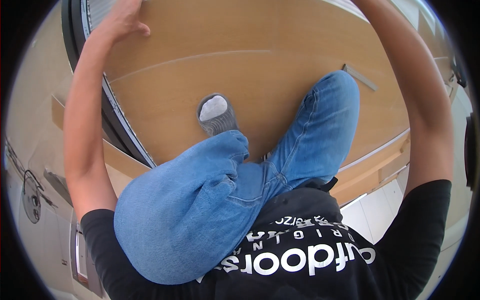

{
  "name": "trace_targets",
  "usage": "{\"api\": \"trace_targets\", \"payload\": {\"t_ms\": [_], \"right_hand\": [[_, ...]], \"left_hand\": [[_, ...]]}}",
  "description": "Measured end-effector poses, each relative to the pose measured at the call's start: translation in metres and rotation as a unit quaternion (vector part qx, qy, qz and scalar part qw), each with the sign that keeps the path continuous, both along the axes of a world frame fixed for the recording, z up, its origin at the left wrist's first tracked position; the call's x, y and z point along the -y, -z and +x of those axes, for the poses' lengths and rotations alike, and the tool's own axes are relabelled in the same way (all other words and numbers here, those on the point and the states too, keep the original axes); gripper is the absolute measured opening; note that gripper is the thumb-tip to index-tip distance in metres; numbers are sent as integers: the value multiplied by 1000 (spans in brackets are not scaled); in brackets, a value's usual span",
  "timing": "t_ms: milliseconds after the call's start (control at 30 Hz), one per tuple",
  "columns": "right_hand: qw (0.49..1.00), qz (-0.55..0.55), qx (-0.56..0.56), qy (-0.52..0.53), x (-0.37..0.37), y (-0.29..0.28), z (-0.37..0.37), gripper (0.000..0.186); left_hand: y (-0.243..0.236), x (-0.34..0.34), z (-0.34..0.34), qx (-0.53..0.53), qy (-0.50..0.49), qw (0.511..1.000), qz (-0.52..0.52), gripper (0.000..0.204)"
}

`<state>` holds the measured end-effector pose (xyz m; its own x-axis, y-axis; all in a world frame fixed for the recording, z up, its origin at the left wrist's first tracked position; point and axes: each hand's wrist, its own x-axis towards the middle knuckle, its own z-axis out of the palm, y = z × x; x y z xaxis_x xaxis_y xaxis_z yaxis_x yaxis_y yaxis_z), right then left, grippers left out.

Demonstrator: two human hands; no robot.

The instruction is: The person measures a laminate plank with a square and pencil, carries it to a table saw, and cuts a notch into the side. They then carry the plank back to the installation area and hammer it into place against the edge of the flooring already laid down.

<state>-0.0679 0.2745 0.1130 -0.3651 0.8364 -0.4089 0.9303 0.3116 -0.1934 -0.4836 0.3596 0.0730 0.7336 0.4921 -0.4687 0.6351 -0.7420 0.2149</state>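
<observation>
Near the upper left, my left hand (pixel 125 22) rests on or just over the edge of a large light-brown wooden panel (pixel 185 30). Its thumb stands out from the palm, and the other fingers run past the top edge of the picture. A dark frame with a pale strip (pixel 112 95) borders the panel beside my left forearm. My right forearm (pixel 390 30) reaches up and out at the top right, so that hand is out of sight.
I squat or kneel on the panel in jeans (pixel 175 215), one foot in a grey slipper (pixel 220 117). A short grey strip (pixel 360 77) lies by my right knee. Wooden edging (pixel 370 175) and pale floor tiles (pixel 377 210) show at right, a round wire-like item (pixel 32 197) at left.
</observation>
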Motion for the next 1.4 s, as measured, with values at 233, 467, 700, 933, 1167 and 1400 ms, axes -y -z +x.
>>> {"api": "trace_targets", "payload": {"t_ms": [233, 467, 700, 933, 1167, 1400], "right_hand": [[1000, 8, 18, -4, 2, -10, -12, 23], [1000, 14, 28, 4, 3, -1, -10, 26], [999, 6, 34, 21, 2, -11, -27, 25], [999, 34, 10, -15, 5, -6, -34, 21], [1000, 0, 5, 9, -4, -6, -60, 20], [999, 25, 24, 9, -6, -10, -67, 20]], "left_hand": [[6, 0, -4, -1, 7, 1000, 8, 87], [2, 3, -3, 14, 14, 999, 31, 85], [9, 2, -7, -10, -2, 1000, -1, 84], [17, 0, -9, 28, 33, 999, 16, 86], [6, 6, -10, 5, 4, 1000, 31, 87], [6, 1, 5, -4, 15, 999, 31, 88]]}}
